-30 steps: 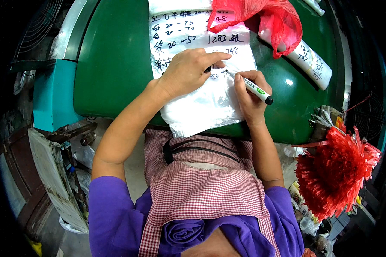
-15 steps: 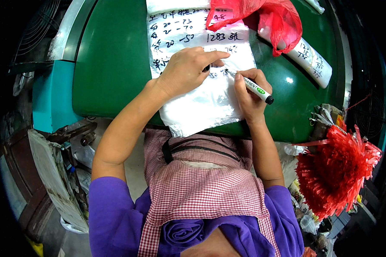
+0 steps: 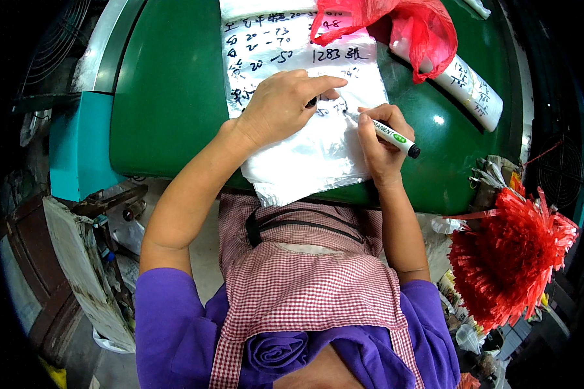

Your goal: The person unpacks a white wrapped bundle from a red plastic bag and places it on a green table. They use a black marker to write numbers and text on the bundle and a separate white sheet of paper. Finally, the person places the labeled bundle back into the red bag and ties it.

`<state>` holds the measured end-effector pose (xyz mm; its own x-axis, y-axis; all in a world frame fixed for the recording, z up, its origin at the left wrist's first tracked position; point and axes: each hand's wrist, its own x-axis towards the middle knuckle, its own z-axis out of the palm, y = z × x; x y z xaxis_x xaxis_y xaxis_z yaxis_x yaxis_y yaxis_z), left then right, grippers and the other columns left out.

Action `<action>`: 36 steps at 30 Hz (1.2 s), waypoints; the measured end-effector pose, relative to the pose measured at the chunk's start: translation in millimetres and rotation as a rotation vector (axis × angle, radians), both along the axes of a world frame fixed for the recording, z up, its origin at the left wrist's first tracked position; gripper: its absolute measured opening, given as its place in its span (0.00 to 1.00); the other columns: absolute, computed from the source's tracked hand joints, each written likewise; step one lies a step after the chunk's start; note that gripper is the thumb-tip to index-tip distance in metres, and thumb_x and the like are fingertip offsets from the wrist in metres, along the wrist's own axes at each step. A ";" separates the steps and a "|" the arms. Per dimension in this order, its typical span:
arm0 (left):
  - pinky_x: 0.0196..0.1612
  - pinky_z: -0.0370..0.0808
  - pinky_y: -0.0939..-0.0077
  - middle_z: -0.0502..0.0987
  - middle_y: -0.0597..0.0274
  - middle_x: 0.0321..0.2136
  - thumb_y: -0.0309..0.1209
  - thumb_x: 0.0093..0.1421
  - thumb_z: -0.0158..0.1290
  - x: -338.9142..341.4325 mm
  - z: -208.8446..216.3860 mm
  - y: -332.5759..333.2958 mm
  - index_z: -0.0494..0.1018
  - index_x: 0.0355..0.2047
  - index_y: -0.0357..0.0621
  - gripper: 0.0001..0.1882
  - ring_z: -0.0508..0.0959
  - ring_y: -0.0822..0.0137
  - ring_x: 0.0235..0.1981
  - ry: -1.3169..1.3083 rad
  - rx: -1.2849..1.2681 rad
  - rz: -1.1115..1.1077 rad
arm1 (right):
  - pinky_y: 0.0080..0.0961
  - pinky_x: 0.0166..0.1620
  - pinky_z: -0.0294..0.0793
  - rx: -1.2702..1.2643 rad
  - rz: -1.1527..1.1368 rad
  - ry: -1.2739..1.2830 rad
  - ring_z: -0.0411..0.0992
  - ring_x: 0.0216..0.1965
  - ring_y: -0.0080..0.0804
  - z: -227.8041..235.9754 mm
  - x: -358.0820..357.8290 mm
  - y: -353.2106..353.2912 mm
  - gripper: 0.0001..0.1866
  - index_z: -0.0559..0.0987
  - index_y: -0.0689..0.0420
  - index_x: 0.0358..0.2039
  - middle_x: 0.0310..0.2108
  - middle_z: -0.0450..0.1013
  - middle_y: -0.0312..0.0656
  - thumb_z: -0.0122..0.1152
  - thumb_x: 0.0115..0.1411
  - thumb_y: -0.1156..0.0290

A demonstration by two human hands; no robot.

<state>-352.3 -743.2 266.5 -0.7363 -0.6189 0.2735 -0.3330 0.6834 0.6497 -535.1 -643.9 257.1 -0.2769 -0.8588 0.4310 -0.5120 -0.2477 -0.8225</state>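
A white plastic sheet [image 3: 305, 165], covered in rows of black handwriting, lies on the green tabletop. My right hand [image 3: 386, 139] grips a white marker pen [image 3: 390, 135] with a black end; its tip meets the sheet near the lowest written row. My left hand [image 3: 285, 107] rests on the sheet's middle, index finger stretched to the right and the other fingers curled. Between those curled fingers shows a small black marker cap [image 3: 312, 102]. Part of the writing is hidden beneath my left hand.
A red plastic bag [image 3: 428, 39] lies at the sheet's far right, over a white plastic roll [image 3: 477, 104] with writing. The green table [image 3: 169, 97] has a metal rim. A red plastic-strip bundle [image 3: 509, 259] hangs at the right; a teal panel [image 3: 84, 146] stands left.
The marker and my right hand have shifted slightly to the right and down, and a fresh black stroke shows by the tip. My left hand has stayed nearly still.
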 end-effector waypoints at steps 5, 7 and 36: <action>0.41 0.73 0.69 0.81 0.71 0.38 0.22 0.55 0.51 1.1 -0.7 0.2 0.70 0.55 0.56 0.26 0.75 0.64 0.34 -0.005 -0.003 -0.004 | 0.18 0.23 0.66 0.065 -0.092 0.015 0.67 0.17 0.20 10.1 6.5 0.3 0.05 0.74 0.61 0.24 0.17 0.70 0.36 0.62 0.51 0.77; 0.41 0.73 0.69 0.81 0.71 0.38 0.22 0.55 0.51 1.3 0.6 0.2 0.70 0.55 0.56 0.26 0.75 0.64 0.34 -0.023 -0.002 -0.009 | 0.18 0.24 0.66 0.034 -0.107 0.034 0.67 0.17 0.20 9.0 6.4 -0.3 0.05 0.74 0.61 0.24 0.17 0.70 0.36 0.62 0.52 0.77; 0.24 0.74 0.69 0.78 0.55 0.25 0.28 0.46 0.63 20.0 74.4 126.1 0.61 0.61 0.43 0.40 0.79 0.57 0.21 0.083 0.234 -0.106 | 0.19 0.27 0.73 0.181 0.546 -0.332 0.76 0.24 0.27 94.0 17.3 83.3 0.11 0.78 0.61 0.29 0.26 0.78 0.43 0.71 0.46 0.76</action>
